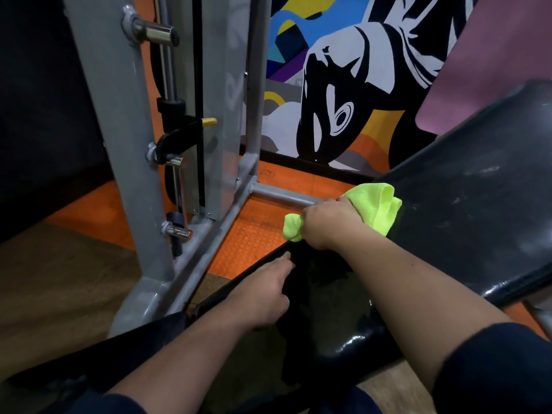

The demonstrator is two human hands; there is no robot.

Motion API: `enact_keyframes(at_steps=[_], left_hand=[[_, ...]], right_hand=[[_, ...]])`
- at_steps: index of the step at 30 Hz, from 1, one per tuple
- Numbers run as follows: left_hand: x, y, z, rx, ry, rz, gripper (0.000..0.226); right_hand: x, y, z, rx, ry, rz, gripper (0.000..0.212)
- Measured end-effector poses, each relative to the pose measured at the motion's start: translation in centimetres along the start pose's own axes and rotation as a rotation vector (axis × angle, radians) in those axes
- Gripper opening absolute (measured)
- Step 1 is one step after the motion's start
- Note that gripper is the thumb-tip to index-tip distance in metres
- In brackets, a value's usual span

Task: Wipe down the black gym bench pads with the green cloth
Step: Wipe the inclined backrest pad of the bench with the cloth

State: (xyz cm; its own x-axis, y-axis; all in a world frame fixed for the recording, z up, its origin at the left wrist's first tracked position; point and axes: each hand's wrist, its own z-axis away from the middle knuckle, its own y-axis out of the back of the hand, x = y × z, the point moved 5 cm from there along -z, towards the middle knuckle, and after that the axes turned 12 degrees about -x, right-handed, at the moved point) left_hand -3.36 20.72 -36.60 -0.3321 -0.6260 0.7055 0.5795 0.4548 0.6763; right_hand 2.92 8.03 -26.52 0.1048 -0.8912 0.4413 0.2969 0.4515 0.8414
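Observation:
The black bench has a tilted back pad rising to the right and a seat pad below it. My right hand grips the bunched green cloth at the lower left edge of the back pad, where the two pads meet. Part of the cloth sticks out below my fist. My left hand rests on the left edge of the seat pad with its fingers pointing forward. The back pad shows dull smears and glossy spots.
A grey steel rack with chrome pegs stands at the left, its base bars running over the orange rubber floor. A painted wall closes the back. Brown wood-look floor lies at the lower left.

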Motion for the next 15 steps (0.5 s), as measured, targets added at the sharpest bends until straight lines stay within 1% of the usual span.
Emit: enact_keyframes(at_steps=[3, 6, 8, 10, 12, 15], left_hand=[[0.1, 0.1, 0.0, 0.0, -0.005, -0.001, 0.082], [0.4, 0.2, 0.0, -0.011, 0.002, 0.003, 0.082], [0.5, 0.2, 0.0, -0.01, -0.005, 0.01, 0.082], [0.3, 0.2, -0.1, -0.001, -0.004, 0.013, 0.083], [0.1, 0.1, 0.0, 0.004, -0.005, 0.021, 0.082], [0.1, 0.0, 0.3, 0.0, -0.02, 0.049, 0.079]], right_hand=[[0.9, 0.2, -0.3, 0.014, -0.007, -0.041, 0.031], [0.7, 1.0, -1.0, -0.047, -0.067, -0.079, 0.022], [0.3, 0.8, -1.3, -0.077, -0.041, -0.053, 0.023], [0.5, 0.5, -1.2, -0.05, -0.007, -0.039, 0.026], [0.8, 0.7, -1.3, -0.039, -0.02, -0.071, 0.024], [0.0, 1.2, -2.1, -0.115, -0.064, -0.085, 0.023]])
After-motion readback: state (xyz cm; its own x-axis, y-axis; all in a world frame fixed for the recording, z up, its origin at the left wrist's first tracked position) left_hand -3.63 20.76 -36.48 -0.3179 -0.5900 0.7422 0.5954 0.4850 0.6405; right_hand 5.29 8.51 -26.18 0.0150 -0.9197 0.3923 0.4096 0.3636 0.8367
